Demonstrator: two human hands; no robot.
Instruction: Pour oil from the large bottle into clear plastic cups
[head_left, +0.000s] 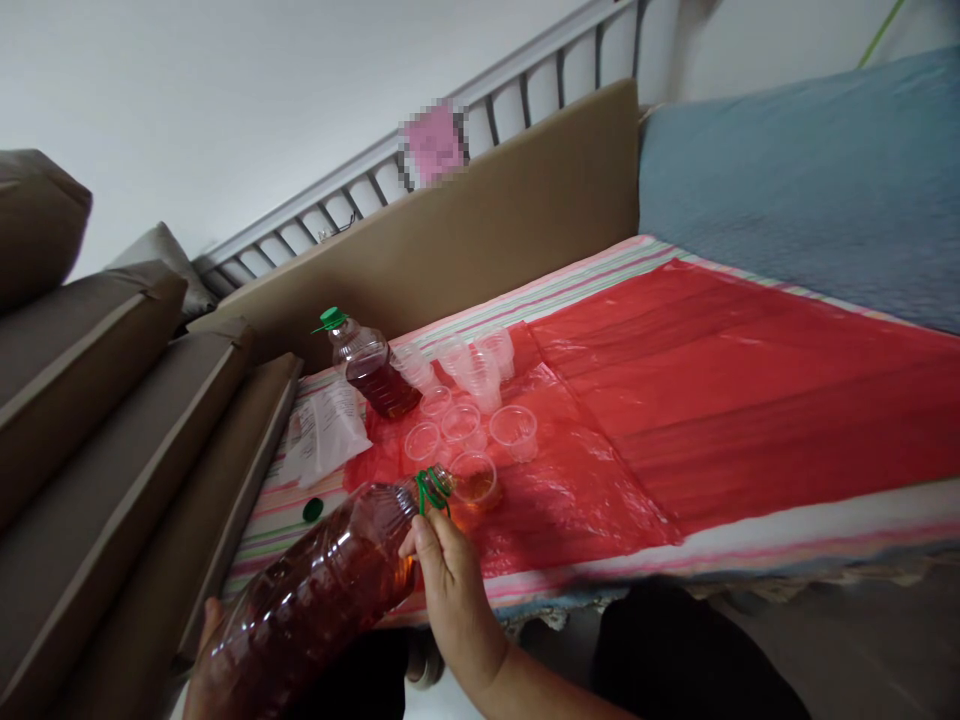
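Observation:
A large clear bottle (pixel 322 570) of reddish-brown liquid is tilted, its open mouth at the rim of a plastic cup (pixel 474 478) that holds some amber liquid. My right hand (pixel 446 570) grips the bottle's neck by the green handle ring. Near the bottle's base, at the lower left, my left hand (pixel 206 640) supports it, mostly hidden behind the bottle. Several other clear cups (pixel 514 427) stand beyond the mouth, with stacks of cups (pixel 476 368) behind them. A green cap (pixel 313 510) lies left of the cups.
A second bottle (pixel 379 375) with a green cap stands upright at the back, beside a plastic packet (pixel 326 435). Red plastic sheeting (pixel 750 400) covers much of the striped cloth (pixel 802 525). Brown cushions (pixel 112 470) line the left; a blue-grey covered form (pixel 802 190) is at right.

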